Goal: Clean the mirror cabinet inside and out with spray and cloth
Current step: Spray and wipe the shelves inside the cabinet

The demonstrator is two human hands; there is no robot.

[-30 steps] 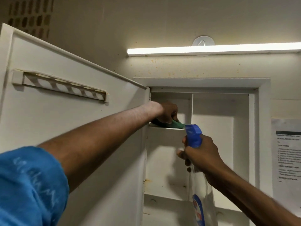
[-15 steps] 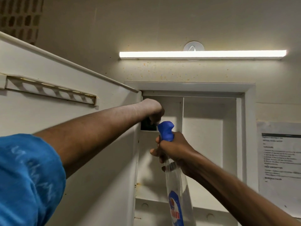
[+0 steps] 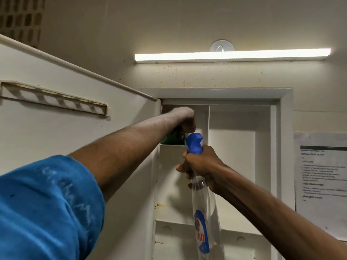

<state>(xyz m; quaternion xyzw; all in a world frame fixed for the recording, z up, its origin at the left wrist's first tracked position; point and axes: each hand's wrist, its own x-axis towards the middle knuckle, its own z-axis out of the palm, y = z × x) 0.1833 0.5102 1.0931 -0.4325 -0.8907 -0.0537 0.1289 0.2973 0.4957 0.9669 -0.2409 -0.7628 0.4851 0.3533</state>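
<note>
White-painted metal mirror cabinet (image 3: 242, 158) stood open on the wall. The left hand (image 3: 185, 121) reached into its top-left compartment, its grip clenched on a green cloth (image 3: 171, 137) above the upper shelf (image 3: 171, 145). The right hand (image 3: 201, 166) clasped a clear, blue-nozzled spray bottle (image 3: 203, 212) just below.

Cream painted wall (image 3: 131, 25) fills the top of the view, speckled w/ small brownish spots just under a long lit tube light (image 3: 232, 54) mounted horizontally, w/ a round white fitting (image 3: 222, 46) showing behind its upper edge. Upper left corner has a patch of dark patterned vent blocks (image 3: 20, 19). At right, a printed paper notice (image 3: 321, 184) is stuck to the wall, its text too blurred to read.
</note>
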